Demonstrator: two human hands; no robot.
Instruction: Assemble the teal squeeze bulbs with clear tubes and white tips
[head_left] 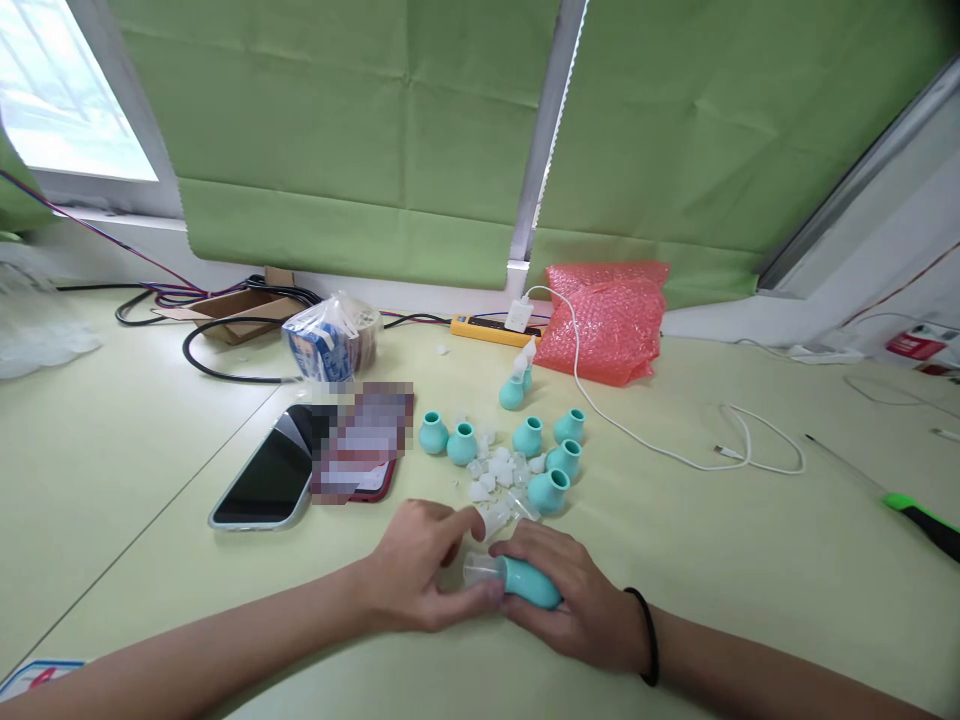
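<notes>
Bulb [531, 583] clamped in my right hand [581, 598]; left hand [416, 570] parted, thumb touching near clear tube [480, 568]. I'd align bulb and tube, pressing evenly.

A black-screened phone [266, 475] lay beside a red-cased phone [365, 448] on the counter [720, 560]; a red bubble-wrap pouch [611, 325] sat near a yellow power strip [484, 329], below green blinds [337, 130].
</notes>
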